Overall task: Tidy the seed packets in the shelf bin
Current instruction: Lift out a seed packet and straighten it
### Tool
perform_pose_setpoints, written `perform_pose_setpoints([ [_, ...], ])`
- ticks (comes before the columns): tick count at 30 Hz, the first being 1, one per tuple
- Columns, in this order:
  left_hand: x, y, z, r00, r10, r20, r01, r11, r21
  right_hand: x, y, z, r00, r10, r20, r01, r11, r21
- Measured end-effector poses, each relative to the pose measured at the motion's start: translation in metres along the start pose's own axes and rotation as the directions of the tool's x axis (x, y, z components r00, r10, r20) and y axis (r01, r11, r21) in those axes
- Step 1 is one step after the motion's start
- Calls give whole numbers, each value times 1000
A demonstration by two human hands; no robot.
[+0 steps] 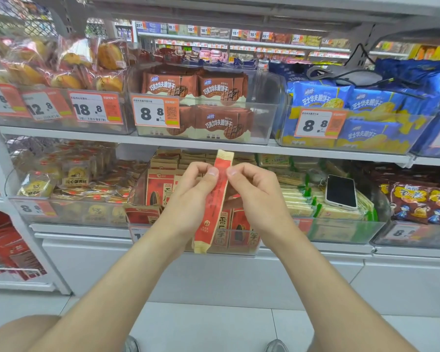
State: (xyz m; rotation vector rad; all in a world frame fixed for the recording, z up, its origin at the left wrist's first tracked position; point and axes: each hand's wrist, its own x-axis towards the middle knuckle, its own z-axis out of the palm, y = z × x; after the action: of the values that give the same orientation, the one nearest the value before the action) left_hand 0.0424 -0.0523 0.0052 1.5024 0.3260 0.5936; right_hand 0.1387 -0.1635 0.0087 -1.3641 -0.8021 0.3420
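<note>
A red and tan seed packet [215, 207] stands edge-on and nearly upright in front of the clear shelf bin [239, 246]. My left hand [188, 199] pinches its upper left side between thumb and fingers. On the other side my right hand [254, 194] pinches the same packet at the same height. Behind the hands, several more red and tan seed packets [158, 185] lie in the bin, some upright, some leaning, and a tan stack sits at the back. One packet [142, 213] hangs over the bin's left front corner.
A phone [341, 191] lies on green-edged packets in the bin to the right. A yellow snack bin [69, 214] is to the left. The shelf above [264, 146] carries brown and blue biscuit bins with price tags. White floor tiles and my shoes show below.
</note>
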Motion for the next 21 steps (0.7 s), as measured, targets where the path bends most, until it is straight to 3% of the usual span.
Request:
perform_pose_setpoints([
  [5,3,6,-8,994,-81,76,82,997,-6,3,-1,-3,987,-156,-34,156,988,-22],
  [7,8,5,-9,990,-110,89,109,994,14,6,4,-4,981,-193,-16,189,970,-155],
  [9,8,7,-8,983,-138,123,140,990,-6,7,6,-4,983,-183,-6,174,944,-279],
  [12,-1,9,-11,945,-209,253,211,977,18,9,9,-6,987,-150,-56,128,952,-279],
  [16,-11,9,-21,933,-158,324,74,964,256,10,10,-9,958,-237,-163,174,929,-327],
  [21,-9,3,-25,975,-79,206,-11,916,401,9,15,-1,901,-300,-312,155,897,-413],
])
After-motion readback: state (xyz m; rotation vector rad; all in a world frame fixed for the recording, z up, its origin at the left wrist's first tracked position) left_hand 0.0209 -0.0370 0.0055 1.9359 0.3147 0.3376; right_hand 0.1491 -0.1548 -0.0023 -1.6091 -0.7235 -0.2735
